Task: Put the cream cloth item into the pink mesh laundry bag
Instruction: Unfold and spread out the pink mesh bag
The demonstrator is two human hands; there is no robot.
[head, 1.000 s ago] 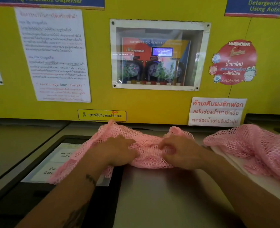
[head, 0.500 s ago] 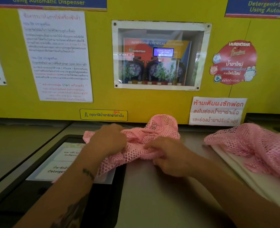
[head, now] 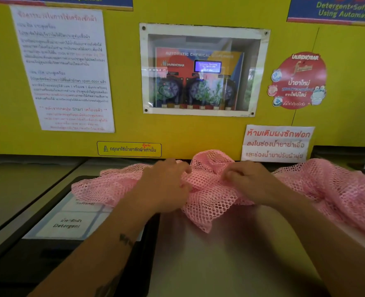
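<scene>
A pink mesh laundry bag (head: 207, 196) lies crumpled on top of a washing machine, close to the yellow wall. My left hand (head: 166, 185) grips a bunch of its mesh on the left side. My right hand (head: 248, 181) pinches the mesh just to the right of it, fingers curled into the netting. Between the two hands a fold of the bag stands up against the wall. No cream cloth item is in view.
A second heap of pink mesh (head: 337, 189) lies on a white surface at the right. A black detergent drawer panel with white labels (head: 70, 224) sits at the left. The grey machine top (head: 220, 264) stretches toward me. The yellow wall (head: 177, 131) with notices stands right behind.
Both hands have shifted along the bag and regripped it. The mesh has spread out wider to the left and a fold has risen between the hands.
</scene>
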